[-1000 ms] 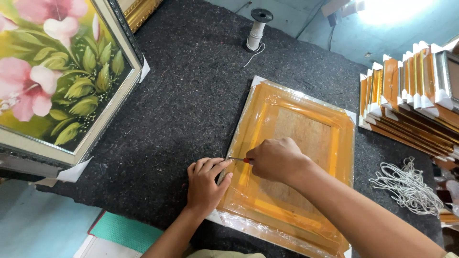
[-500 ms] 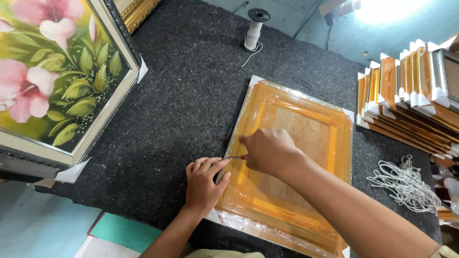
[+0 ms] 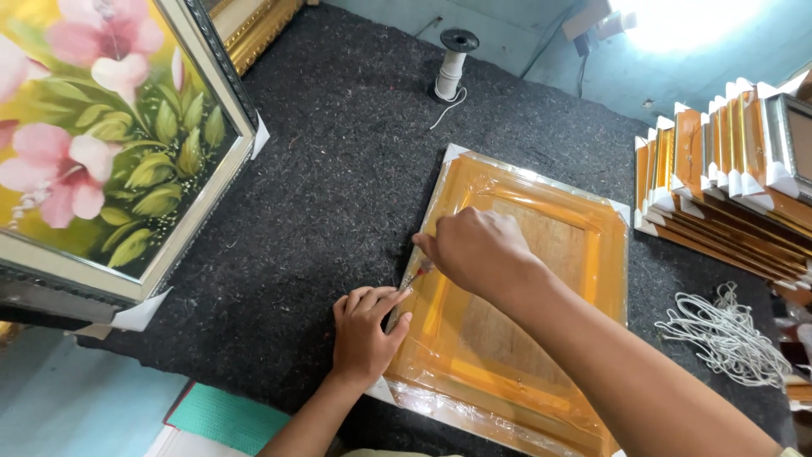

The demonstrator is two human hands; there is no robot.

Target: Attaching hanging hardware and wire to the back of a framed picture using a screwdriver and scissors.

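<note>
Plastic-wrapped, the orange picture frame (image 3: pixel 516 313) lies flat near the front edge of the dark felt table (image 3: pixel 321 195). Its left rail now has the thin tool (image 3: pixel 412 277) angled down at it, where a second ago the tool lay level. The right hand (image 3: pixel 478 250), fingers closed around that tool, has shifted slightly up. The left hand (image 3: pixel 368 326) stays pressed flat on the rail, holding nothing.

flower painting (image 3: pixel 93 144) leans at left; thread spool (image 3: pixel 450 68) stands beyond; stacked frames (image 3: pixel 727 186) and white cords (image 3: pixel 723 338) lie right.
</note>
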